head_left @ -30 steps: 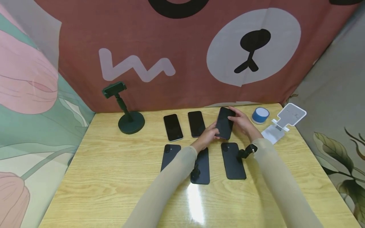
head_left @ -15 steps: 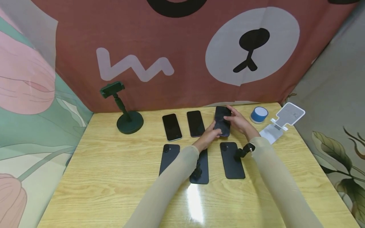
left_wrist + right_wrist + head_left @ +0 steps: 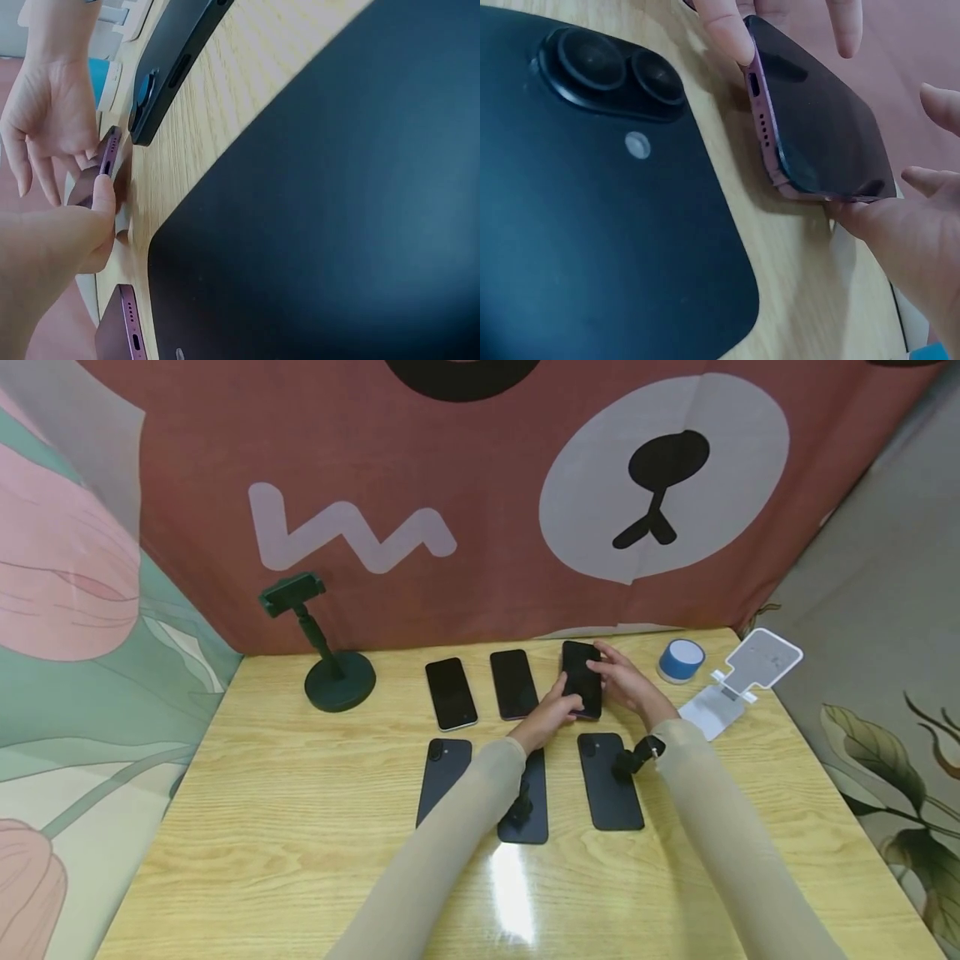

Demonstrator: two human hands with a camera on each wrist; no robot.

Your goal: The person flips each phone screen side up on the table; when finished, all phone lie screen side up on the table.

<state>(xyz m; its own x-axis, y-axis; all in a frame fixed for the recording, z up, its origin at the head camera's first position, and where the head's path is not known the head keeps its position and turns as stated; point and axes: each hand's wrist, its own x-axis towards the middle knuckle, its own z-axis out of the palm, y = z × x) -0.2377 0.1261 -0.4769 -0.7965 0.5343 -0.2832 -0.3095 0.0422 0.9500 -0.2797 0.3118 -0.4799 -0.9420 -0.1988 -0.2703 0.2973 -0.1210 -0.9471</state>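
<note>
Both my hands hold a dark-screened phone (image 3: 581,667) with a purple edge, at the right end of the back row. My left hand (image 3: 546,720) grips its near left corner, the thumb on the bottom edge in the right wrist view. My right hand (image 3: 632,687) holds its right edge, and some of its fingers stand away from the phone. In the right wrist view the phone (image 3: 825,120) is tilted close over the wood, with a shadow under it. Left of it lie two more phones, screen up: one purple-edged (image 3: 513,683), one light-edged (image 3: 452,695).
A front row of dark phones lies back up: a left one (image 3: 442,775), a middle one (image 3: 536,827) partly under my left arm, and a right one (image 3: 611,789). A green phone stand (image 3: 341,681) is left; a blue-white cylinder (image 3: 681,661) and white folding stand (image 3: 711,710) are right.
The held phone has moved left and down toward the table, turning more in line with the back row. Both hands have moved with it. The other phones lie as before.
</note>
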